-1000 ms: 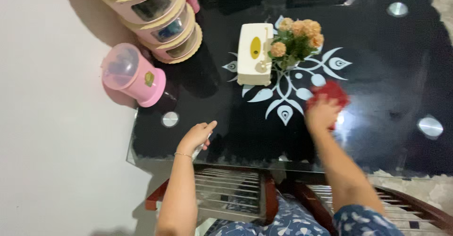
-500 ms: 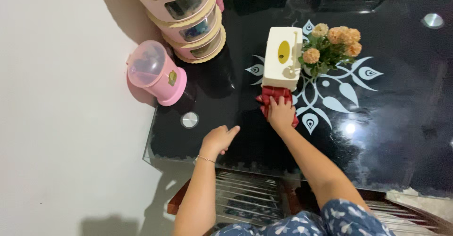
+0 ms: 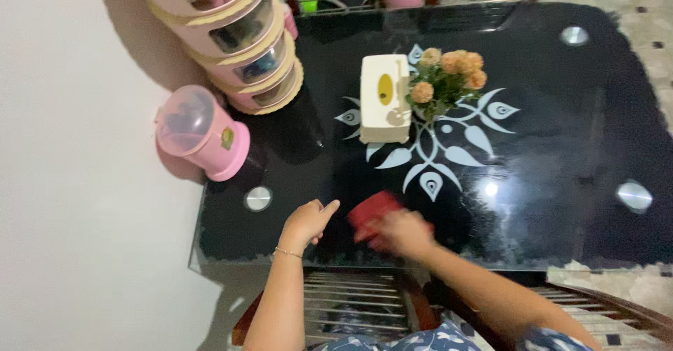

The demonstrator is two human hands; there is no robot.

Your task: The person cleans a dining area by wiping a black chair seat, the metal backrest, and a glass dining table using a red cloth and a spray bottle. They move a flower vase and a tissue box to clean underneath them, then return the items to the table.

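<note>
My right hand is blurred with motion and presses a red cloth onto the black glass table near its front edge. Close beside it on the left, my left hand rests on the glass with the fingers loosely curled; a thin bracelet circles that wrist. Whether the left hand holds anything small I cannot tell. The cloth lies just right of the left hand's fingertips.
A cream tissue box and a pot of orange flowers stand mid-table. At the back left a stacked pink and cream container tower rises beside a pink domed jar. Wooden chair backs sit below the front edge.
My right hand swept the red cloth from the right of the table to the tissue box, then back toward the front edge beside my left hand. The left hand stayed put.
</note>
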